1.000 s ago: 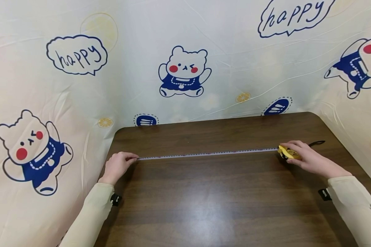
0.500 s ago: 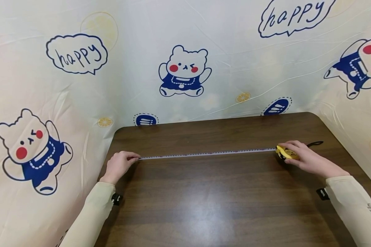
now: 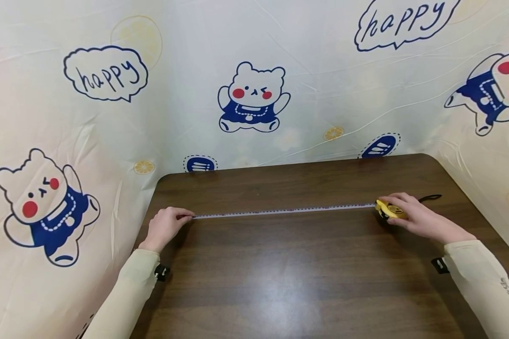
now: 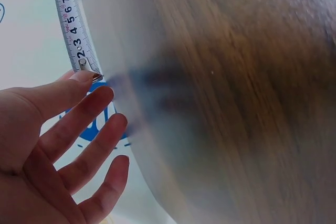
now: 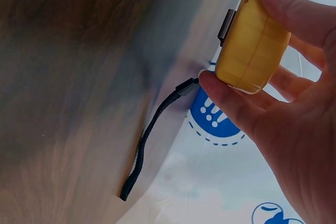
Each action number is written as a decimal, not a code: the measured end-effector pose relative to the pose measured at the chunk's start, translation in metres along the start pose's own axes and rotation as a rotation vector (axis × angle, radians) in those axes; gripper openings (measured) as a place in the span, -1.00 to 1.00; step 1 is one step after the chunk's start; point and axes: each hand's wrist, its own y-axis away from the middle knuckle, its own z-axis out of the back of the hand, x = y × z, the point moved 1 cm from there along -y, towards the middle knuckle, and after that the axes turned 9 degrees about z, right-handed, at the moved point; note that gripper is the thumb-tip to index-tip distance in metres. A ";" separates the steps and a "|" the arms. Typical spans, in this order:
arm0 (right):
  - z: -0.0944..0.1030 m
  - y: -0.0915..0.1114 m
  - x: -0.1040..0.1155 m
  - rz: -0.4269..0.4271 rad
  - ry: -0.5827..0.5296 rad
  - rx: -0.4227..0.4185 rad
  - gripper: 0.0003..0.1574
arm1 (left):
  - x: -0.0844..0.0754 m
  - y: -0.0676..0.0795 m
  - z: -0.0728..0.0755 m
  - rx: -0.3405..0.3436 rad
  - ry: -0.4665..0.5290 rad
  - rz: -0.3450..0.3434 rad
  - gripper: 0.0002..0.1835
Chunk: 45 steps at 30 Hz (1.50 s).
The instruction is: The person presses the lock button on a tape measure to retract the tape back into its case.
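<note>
A yellow and black tape measure (image 3: 391,210) is gripped by my right hand (image 3: 422,217) on the right side of the table. Its white blade (image 3: 284,211) stretches out straight to the left. My left hand (image 3: 165,227) pinches the blade's metal end hook between thumb and forefinger; the left wrist view shows the low numbers of the blade (image 4: 72,24) beside the thumb, the other fingers spread loosely. In the right wrist view, thumb and fingers wrap the yellow case (image 5: 253,40), and a black wrist strap (image 5: 144,140) dangles from it.
A dark brown wooden table (image 3: 254,278) with rounded corners lies beneath both hands. Pale fabric (image 3: 174,94) printed with bears and lettering surrounds it at the back and both sides. Each sleeve carries a small black wrist device (image 3: 440,265).
My right hand has shifted slightly left with the tape measure, and my left hand slightly right with the hook. The exposed blade between them is a little shorter.
</note>
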 end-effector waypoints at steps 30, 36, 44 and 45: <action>-0.001 -0.004 0.007 0.071 0.018 -0.035 -0.27 | -0.008 0.003 -0.001 0.006 0.008 0.003 -0.86; -0.004 -0.005 0.007 0.093 0.036 -0.048 -0.26 | -0.010 0.003 -0.001 0.007 0.015 -0.008 -0.87; -0.005 -0.007 0.009 0.097 0.039 -0.042 -0.27 | -0.011 0.002 -0.006 -0.003 0.018 -0.014 -0.87; -0.004 -0.007 0.009 0.097 0.036 -0.042 -0.27 | -0.012 0.002 -0.007 -0.005 0.018 -0.013 -0.87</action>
